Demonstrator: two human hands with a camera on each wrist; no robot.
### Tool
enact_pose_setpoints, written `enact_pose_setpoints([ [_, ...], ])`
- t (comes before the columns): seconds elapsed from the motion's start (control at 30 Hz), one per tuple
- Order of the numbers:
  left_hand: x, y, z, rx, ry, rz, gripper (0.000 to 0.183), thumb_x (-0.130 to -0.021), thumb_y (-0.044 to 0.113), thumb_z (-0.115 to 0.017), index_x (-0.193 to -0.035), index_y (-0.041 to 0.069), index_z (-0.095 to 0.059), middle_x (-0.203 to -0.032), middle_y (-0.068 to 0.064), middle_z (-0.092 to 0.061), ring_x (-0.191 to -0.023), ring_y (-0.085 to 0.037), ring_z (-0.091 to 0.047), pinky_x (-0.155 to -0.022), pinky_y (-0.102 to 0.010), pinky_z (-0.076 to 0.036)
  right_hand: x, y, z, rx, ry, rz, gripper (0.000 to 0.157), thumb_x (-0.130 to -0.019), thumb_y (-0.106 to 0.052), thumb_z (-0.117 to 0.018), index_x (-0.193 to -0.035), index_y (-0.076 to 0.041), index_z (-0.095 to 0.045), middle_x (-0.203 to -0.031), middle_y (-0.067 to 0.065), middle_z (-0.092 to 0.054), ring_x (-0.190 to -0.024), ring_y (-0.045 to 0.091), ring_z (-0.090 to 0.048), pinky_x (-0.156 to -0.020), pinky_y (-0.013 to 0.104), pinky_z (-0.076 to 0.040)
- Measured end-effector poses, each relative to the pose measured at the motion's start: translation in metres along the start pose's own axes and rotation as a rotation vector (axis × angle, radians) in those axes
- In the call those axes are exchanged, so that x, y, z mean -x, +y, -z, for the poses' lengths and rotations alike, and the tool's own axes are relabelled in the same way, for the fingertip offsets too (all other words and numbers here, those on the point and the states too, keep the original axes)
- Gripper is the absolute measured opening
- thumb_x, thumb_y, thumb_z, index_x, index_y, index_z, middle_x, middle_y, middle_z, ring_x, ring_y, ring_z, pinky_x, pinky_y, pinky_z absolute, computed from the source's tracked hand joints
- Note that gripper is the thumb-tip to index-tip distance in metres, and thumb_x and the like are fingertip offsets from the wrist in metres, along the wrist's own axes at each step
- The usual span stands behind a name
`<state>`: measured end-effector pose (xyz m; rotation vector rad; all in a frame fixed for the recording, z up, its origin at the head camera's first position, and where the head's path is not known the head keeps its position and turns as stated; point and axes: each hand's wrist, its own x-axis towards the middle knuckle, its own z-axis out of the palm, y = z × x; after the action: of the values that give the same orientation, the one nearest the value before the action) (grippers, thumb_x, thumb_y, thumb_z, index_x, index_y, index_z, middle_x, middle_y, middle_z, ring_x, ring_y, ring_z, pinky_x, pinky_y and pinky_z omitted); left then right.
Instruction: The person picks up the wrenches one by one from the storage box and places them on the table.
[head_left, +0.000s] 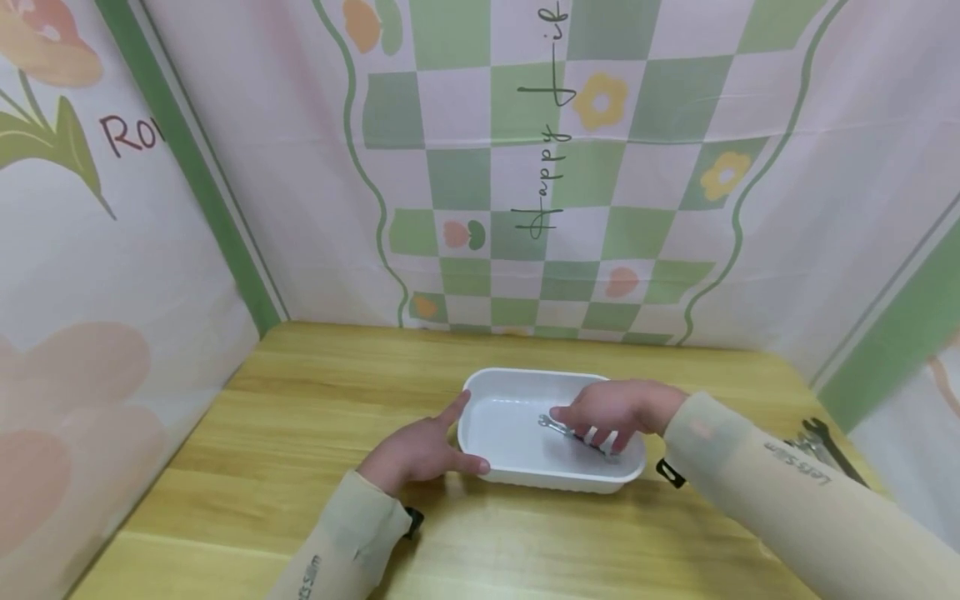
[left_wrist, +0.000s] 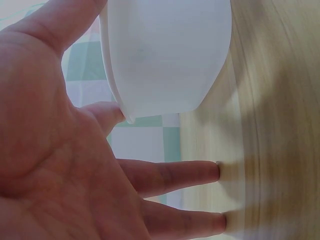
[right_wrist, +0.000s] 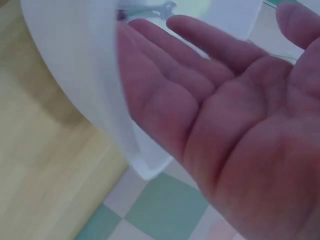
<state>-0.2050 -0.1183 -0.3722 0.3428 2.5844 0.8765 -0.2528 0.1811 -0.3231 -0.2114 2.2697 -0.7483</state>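
Note:
A white rectangular tray (head_left: 504, 429) with rounded corners stands on the wooden table. At its left end, the thumb and a finger of my left hand (head_left: 416, 454) touch the rim, spread apart. The left wrist view shows other fingers of that hand stretched straight down beside the tray (left_wrist: 170, 55). My right hand (head_left: 617, 408) reaches over the tray's right side, fingers pointing down into it. Silver wrenches (head_left: 551, 423) lie inside, partly hidden under that hand. In the right wrist view the fingers are loosely extended, thumb apart, and a wrench (right_wrist: 167, 10) shows beyond the fingertips.
Several wrenches (head_left: 825, 442), one dark and others silver, lie at the table's right edge, partly behind the right sleeve (head_left: 780, 467). A checkered cloth backdrop (head_left: 525, 183) hangs behind the table (head_left: 337, 392); printed cloth panels also flank both sides.

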Motion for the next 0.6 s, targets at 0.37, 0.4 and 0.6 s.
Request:
enact_pose_setpoints([
  [0.37,-0.001,0.000,0.000,-0.005,0.001,0.012,0.116,-0.074,0.063,-0.079,-0.162,0.033,-0.009,-0.145,-0.022,-0.048,-0.128,-0.039,-0.049,-0.102,-0.059,-0.038,-0.005,-0.013,-0.006,-0.140,-0.088,0.007,0.084,-0.094,-0.066,-0.051,-0.144,0.002,-0.048,-0.140,0.024,-0.051,-0.120,0.044,-0.054,-0.095,0.059,-0.045],
  [0.4,-0.001,0.000,0.000,-0.007,-0.001,0.012,0.116,-0.074,0.063,-0.079,-0.162,0.033,-0.009,-0.145,-0.023,-0.048,-0.128,-0.040,-0.048,-0.102,-0.059,-0.038,-0.006,-0.015,-0.005,-0.145,-0.097,0.006,0.083,-0.094,-0.066,-0.051,-0.145,0.001,-0.048,-0.141,0.024,-0.050,-0.120,0.044,-0.054,-0.095,0.059,-0.045],
  [0.6,-0.001,0.000,0.001,-0.002,-0.009,0.022,0.116,-0.073,0.065,-0.079,-0.161,0.035,-0.008,-0.147,-0.023,-0.046,-0.130,-0.041,-0.046,-0.102,-0.060,-0.037,-0.022,-0.028,0.007,-0.092,-0.076,0.044,0.065,-0.094,-0.054,-0.062,-0.140,-0.008,-0.055,-0.137,0.019,-0.053,-0.118,0.040,-0.055,-0.093,0.056,-0.048],
])
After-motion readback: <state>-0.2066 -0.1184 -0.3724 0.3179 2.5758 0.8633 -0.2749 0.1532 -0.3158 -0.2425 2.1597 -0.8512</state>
